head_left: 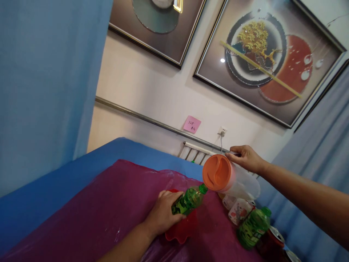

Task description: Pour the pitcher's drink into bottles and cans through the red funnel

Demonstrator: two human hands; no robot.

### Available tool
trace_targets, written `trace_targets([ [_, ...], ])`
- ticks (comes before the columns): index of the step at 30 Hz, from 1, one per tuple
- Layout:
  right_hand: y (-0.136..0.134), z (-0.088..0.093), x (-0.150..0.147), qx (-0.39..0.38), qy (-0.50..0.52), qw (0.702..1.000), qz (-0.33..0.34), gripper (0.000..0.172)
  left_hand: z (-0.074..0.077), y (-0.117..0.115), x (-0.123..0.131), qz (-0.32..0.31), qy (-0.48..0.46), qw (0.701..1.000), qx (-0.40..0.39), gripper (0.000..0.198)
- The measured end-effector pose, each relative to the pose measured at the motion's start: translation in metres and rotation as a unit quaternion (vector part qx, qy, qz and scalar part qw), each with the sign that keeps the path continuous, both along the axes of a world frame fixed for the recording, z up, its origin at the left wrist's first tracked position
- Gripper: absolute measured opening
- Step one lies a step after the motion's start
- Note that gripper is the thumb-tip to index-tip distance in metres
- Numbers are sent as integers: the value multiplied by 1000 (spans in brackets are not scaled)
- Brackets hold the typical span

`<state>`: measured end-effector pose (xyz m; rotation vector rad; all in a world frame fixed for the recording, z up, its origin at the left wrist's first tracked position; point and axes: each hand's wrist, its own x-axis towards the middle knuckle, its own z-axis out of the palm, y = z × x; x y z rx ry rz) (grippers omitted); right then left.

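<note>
My left hand is wrapped round a green plastic bottle, which tilts to the right with its green cap on. Just below it is a red bowl with a wavy rim, partly hidden by the hand and bottle. My right hand grips the handle of a clear pitcher with an orange lid. The pitcher is tipped on its side, lid toward the left, close to the bottle's cap. Whether lid and cap touch, I cannot tell.
On the right of the magenta plastic sheet stand a second green bottle, a pale printed container and dark red cans. Behind are a metal rail, a wall socket and framed pictures. Blue curtains hang at both sides.
</note>
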<state>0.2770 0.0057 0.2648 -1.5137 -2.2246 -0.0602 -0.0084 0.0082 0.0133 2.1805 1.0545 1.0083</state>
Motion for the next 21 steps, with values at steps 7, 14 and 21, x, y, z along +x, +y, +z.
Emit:
trace_targets([
  [7, -1, 1, -1, -2, 11, 1000, -5, 47, 2, -1, 0, -1, -7, 1000, -2, 67],
  [14, -1, 6, -4, 4, -4, 1000, -10, 47, -4, 1, 0, -2, -2, 1000, 6, 67],
  [21, -2, 7, -7, 5, -15, 1000, -4, 47, 0, -2, -1, -1, 1, 1000, 0, 63],
])
